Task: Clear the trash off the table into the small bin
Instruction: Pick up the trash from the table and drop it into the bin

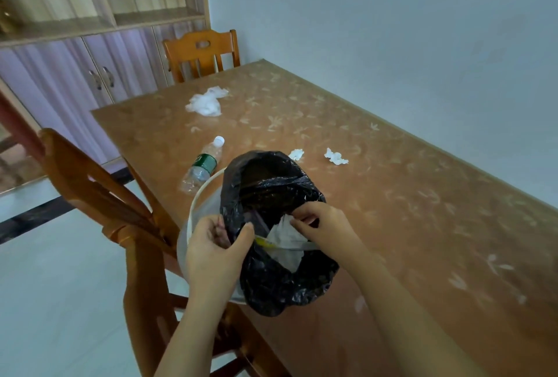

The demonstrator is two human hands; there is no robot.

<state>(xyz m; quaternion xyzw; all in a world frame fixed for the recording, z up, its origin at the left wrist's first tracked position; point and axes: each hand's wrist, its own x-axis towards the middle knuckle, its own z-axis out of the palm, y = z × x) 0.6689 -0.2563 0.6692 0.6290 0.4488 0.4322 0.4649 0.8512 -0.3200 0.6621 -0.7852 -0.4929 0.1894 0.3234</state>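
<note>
A small white bin [197, 204] stands at the table's near left edge with a black bin bag [271, 183] half pulled over it. My left hand [216, 251] pinches the bag's left rim. My right hand [324, 225] grips the bag's right rim, beside white paper trash [285, 243] inside the bag. On the brown table [392, 195] lie an empty plastic bottle [203, 165] with a green label, a crumpled white plastic wrap [206, 101] farther back, and two small tissue wads [296, 153] [335, 156] just beyond the bag.
A wooden chair [99, 195] stands at my left against the table's edge, and a second chair [200, 53] is at the far end. A cabinet [75, 74] with purple doors lines the left wall. A pale wall runs along the table's right side.
</note>
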